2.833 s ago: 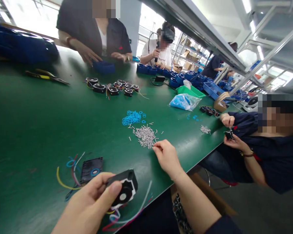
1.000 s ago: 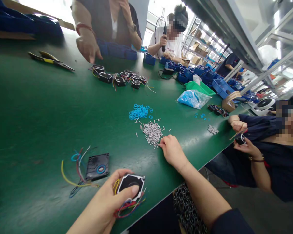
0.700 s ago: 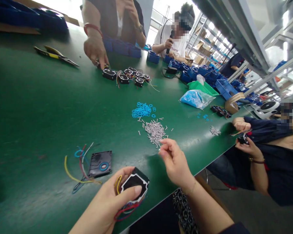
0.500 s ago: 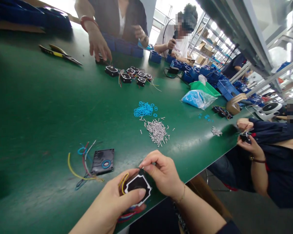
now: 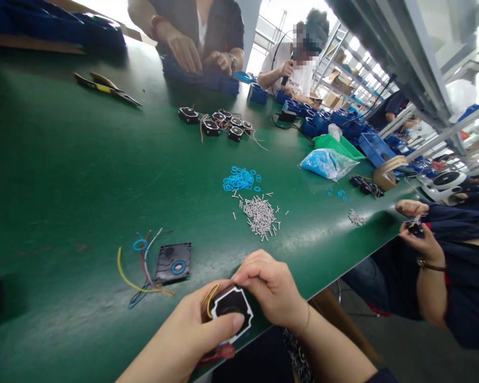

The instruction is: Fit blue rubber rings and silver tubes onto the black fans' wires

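Over the near edge of the green table [image 5: 83, 186]: the left hand [image 5: 201, 324] closes around a black motor [image 5: 228, 306], thumb across its face, seemingly to steady it and leave the corner exposed.
Right hand [image 5: 269, 287]: fingertips pinched together at that corner; whether they hold anything, I cannot tell.
Hiding the motor: thumb and fingers cover much of it.
Beside: a black case [image 5: 166, 259] bearing a blue ring [image 5: 178, 267].
Beyond: screws [image 5: 260, 217] and blue rings [image 5: 239, 179], heaped probably for easy picking.
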{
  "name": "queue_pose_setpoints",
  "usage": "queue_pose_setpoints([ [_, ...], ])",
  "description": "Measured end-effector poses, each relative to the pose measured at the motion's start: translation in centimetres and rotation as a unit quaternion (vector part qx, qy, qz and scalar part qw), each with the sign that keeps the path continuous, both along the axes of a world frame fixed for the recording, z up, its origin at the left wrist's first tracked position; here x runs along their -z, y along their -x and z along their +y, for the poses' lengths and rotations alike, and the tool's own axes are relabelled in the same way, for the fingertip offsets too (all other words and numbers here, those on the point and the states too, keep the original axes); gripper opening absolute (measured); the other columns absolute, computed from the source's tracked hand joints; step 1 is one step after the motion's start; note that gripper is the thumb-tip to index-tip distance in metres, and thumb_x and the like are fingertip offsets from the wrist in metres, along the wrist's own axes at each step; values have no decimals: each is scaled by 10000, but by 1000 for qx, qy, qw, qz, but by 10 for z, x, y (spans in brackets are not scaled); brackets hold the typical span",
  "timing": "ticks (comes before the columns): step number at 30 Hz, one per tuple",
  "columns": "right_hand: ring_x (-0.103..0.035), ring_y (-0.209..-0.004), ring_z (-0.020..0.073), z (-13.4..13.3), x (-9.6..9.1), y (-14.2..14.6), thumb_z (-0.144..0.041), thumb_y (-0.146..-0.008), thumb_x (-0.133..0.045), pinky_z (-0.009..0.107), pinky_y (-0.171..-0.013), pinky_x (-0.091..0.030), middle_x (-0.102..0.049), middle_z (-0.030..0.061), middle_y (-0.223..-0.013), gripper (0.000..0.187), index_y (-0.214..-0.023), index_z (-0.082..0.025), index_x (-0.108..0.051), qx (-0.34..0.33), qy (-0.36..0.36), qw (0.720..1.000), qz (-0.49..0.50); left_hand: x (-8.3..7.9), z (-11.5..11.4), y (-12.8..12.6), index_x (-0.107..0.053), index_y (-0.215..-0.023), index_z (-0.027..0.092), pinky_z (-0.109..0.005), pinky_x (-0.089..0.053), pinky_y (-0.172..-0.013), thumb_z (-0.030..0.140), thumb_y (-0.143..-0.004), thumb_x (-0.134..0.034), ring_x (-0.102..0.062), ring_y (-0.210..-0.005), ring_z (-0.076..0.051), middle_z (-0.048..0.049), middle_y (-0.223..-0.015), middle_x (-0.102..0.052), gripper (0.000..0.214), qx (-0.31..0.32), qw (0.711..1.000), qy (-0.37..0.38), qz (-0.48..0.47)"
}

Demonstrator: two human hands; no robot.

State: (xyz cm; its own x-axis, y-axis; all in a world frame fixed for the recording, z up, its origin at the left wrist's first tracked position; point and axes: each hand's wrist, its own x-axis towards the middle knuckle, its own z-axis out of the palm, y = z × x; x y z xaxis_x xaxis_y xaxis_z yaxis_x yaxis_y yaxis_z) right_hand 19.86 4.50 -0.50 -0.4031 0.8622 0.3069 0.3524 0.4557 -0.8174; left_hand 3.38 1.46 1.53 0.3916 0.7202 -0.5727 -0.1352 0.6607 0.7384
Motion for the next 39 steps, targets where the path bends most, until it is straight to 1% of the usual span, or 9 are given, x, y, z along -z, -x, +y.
queue_pose_setpoints([
  [5,-610,-842,138,2,5,-7,-126,-901,-447,335,-821,-497,-676,27,-865,218,-964,-242,-620,-13,-111,994,-15,4,-2,-5,-586,-968,229,-217,-455,-488,231,-567,-759,-535,-630,-165,-8,-769,-640,437,-116,993,-23,22],
  [11,-605,-972,155,-5,17,-17,-26,-858,-455,348,-855,-499,-673,52,-1022,365,-1130,-241,-568,30,-197,980,6,8,3,-4,-584,-1073,232,-161,-413,-454,258,-550,-797,-484,-513,-100,22,-651,-618,566,-122,992,1,-26],
  [15,-586,-943,161,6,20,-30,-107,-893,-458,340,-849,-476,-663,40,-989,255,-1073,-235,-585,127,-145,979,-61,9,5,-2,-597,-1158,250,-264,-522,-568,286,-572,-785,-616,-663,-199,-47,-863,-691,616,-143,989,38,-26],
  [19,-541,-885,191,41,24,-49,-182,-893,-490,329,-812,-440,-636,65,-919,129,-943,-173,-608,277,-61,924,-258,14,5,2,-598,-1192,285,-300,-542,-713,377,-624,-759,-604,-993,-301,-60,-1128,-663,597,-100,993,59,-6],
  [23,-521,-834,215,70,32,-57,-188,-878,-511,338,-789,-414,-625,76,-856,110,-847,-163,-614,267,-37,895,-356,15,3,4,-563,-1229,310,-222,-499,-788,427,-680,-717,-507,-1145,-263,-21,-1148,-643,582,-64,997,32,9],
  [29,-483,-838,238,72,28,-51,-128,-864,-475,360,-780,-386,-587,108,-847,129,-797,-158,-582,250,-41,887,-386,11,-1,0,-524,-1122,273,-246,-507,-615,425,-763,-640,-559,-872,-206,-31,-963,-633,406,-54,998,-20,-22],
  [31,-479,-846,228,63,19,-47,-103,-868,-441,348,-778,-390,-574,104,-867,141,-810,-157,-557,250,-45,893,-372,16,-2,1,-513,-977,261,-243,-498,-584,403,-757,-658,-533,-785,-174,-4,-872,-600,299,-45,998,-44,-30],
  [36,-544,-807,142,23,-1,-31,-148,-912,-405,251,-735,-439,-582,30,-877,151,-997,-181,-525,128,26,984,-120,28,-1,5,-434,-812,239,-201,-451,-537,375,-747,-684,-462,-680,-119,47,-744,-481,291,-11,996,-88,-32],
  [39,-567,-817,121,2,-2,-23,-146,-898,-450,227,-739,-440,-609,13,-876,165,-968,-200,-589,60,74,993,-71,28,-1,5,-379,-765,233,-191,-419,-512,381,-762,-669,-416,-634,-103,59,-703,-447,325,7,996,-76,-40],
])
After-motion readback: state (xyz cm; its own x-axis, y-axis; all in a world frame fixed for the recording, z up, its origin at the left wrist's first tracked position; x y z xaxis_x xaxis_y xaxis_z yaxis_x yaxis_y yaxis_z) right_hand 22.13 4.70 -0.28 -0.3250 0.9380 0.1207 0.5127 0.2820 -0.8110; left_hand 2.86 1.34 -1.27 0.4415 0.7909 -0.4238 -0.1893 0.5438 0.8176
